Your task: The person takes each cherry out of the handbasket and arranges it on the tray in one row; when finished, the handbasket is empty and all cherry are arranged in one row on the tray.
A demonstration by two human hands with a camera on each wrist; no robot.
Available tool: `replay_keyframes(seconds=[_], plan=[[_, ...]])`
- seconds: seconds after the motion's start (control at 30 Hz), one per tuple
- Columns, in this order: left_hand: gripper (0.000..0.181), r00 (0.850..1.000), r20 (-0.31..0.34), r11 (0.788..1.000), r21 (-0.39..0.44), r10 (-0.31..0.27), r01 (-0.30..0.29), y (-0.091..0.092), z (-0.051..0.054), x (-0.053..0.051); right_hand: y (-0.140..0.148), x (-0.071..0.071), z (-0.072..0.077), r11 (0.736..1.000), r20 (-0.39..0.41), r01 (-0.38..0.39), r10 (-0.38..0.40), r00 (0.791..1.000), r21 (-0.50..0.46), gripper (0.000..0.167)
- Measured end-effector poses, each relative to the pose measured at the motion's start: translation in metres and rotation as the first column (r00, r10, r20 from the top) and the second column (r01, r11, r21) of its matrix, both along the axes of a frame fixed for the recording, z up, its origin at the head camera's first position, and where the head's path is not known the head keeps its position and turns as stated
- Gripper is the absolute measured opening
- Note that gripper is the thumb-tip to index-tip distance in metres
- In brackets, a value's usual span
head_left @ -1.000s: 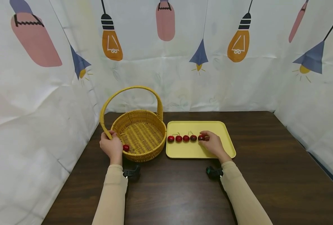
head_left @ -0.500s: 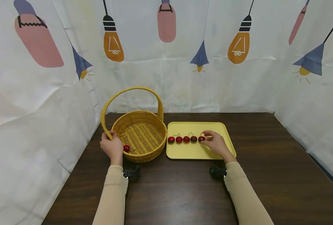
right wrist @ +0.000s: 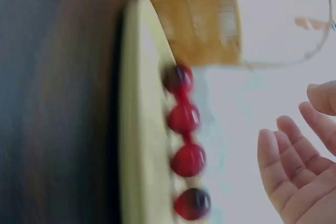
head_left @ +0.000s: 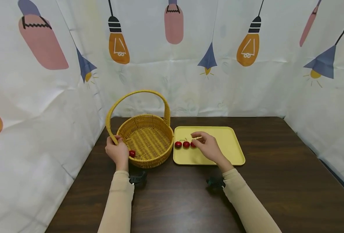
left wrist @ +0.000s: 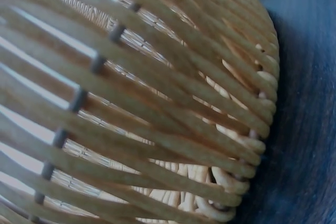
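Note:
My left hand [head_left: 117, 152] grips the handle [head_left: 109, 124] of a round yellow woven basket [head_left: 160, 160] at its left foot. One dark red cherry [head_left: 132, 153] lies inside the basket, beside that hand. In the left wrist view the basket's woven side [left wrist: 157, 98] fills most of the picture. My right hand [head_left: 208, 149] hovers over a yellow tray [head_left: 230, 142], its fingers loosely bent and nothing seen between them. A row of cherries [head_left: 186, 144] lies on the tray, partly hidden by this hand. Several cherries [right wrist: 188, 159] appear apart from the hand [right wrist: 302, 174] in the right wrist view.
The basket and tray stand side by side toward the back of a dark wooden table [head_left: 172, 207]. A white printed curtain [head_left: 148, 74] hangs behind and along both sides. The tall basket handle arches above the basket.
My right hand has let go of the rightmost cherry and moved left above the row, covering part of it. The left hand keeps its hold on the basket handle.

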State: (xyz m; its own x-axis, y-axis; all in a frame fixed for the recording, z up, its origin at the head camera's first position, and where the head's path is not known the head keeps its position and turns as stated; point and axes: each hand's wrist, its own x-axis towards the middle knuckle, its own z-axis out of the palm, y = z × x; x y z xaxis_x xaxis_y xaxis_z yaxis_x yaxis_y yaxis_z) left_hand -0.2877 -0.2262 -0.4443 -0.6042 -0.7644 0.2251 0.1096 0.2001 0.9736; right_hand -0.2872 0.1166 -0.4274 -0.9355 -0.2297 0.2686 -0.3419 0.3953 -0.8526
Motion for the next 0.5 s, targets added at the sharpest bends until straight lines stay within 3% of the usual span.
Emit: replay_keyframes(seconds=[0.1, 0.27, 0.4, 0.5], plan=[[0.004, 1.000, -0.009, 1.000, 0.003, 0.001, -0.001, -0.001, -0.001, 0.000, -0.023, 0.004, -0.001, 0.997, -0.032, -0.048, 0.046, 0.998, -0.054, 0.023], [0.004, 1.000, 0.005, 1.000, 0.020, 0.013, -0.013, -0.002, -0.002, 0.002, -0.061, 0.008, 0.001, 0.988, -0.177, -0.097, 0.075, 0.981, -0.120, 0.016], [0.006, 1.000, -0.003, 1.000, 0.014, -0.003, 0.003, -0.001, -0.002, 0.001, -0.093, 0.008, 0.007, 0.982, -0.253, -0.177, 0.157, 0.954, -0.058, 0.017], [0.006, 1.000, -0.004, 1.000, 0.006, -0.006, 0.006, 0.001, -0.001, -0.001, -0.115, 0.007, 0.008, 0.972, -0.226, -0.235, 0.235, 0.945, 0.026, 0.019]])
